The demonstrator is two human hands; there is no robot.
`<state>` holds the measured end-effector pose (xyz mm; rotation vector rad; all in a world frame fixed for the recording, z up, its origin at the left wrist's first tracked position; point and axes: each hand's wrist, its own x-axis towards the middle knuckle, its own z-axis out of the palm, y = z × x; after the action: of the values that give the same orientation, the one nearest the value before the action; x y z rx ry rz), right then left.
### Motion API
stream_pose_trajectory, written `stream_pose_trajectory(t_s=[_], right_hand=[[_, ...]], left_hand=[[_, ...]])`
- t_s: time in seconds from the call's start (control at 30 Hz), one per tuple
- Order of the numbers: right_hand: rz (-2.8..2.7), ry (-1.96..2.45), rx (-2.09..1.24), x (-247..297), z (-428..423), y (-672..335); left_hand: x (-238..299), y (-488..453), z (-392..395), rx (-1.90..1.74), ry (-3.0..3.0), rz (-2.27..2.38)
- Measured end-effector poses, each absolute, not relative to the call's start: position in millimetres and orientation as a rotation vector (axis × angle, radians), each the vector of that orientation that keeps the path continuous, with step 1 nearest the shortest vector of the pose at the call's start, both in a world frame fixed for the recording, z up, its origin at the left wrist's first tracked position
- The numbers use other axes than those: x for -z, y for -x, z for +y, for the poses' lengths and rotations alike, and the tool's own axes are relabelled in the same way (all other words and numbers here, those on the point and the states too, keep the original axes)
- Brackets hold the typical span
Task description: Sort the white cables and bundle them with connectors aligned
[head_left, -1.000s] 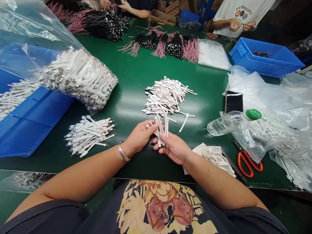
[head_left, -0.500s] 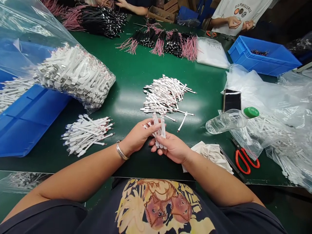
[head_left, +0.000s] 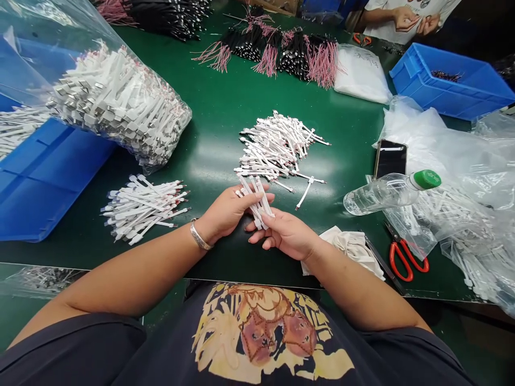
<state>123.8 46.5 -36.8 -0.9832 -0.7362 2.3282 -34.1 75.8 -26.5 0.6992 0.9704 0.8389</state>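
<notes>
The person's grip is closed — left hand (head_left: 225,214) and right hand (head_left: 292,231) both clamped on a small bunch of white cables (head_left: 256,199) over the counter (head_left: 213,102), near its front edge. Just beyond them, toward the counter's middle, lies a loose heap of similar cables (head_left: 276,142) — a smaller pile (head_left: 140,209) sits left along the front edge, and red-handled scissors (head_left: 397,240) lie toward the front right corner.
</notes>
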Motion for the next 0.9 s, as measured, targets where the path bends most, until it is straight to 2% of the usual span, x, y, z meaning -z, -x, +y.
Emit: stream_pose_trajectory(t_s=[0.37, 0.63, 0.9], right_hand=[[-0.841, 1.086, -2.364, 32.8, 48.3, -126.6], [-0.971, 1.269, -1.946, 34.9, 55.1, -132.5], [-0.991, 1.266, -1.998, 34.8, 53.2, -130.9]], left_hand=[[26.2, 37.5, 84.3, -0.861, -0.515, 0.851], [14.3, 45.8, 93.5, -0.950, -0.473, 0.903], [13.6, 47.1, 93.1, -0.926, -0.474, 0.896]])
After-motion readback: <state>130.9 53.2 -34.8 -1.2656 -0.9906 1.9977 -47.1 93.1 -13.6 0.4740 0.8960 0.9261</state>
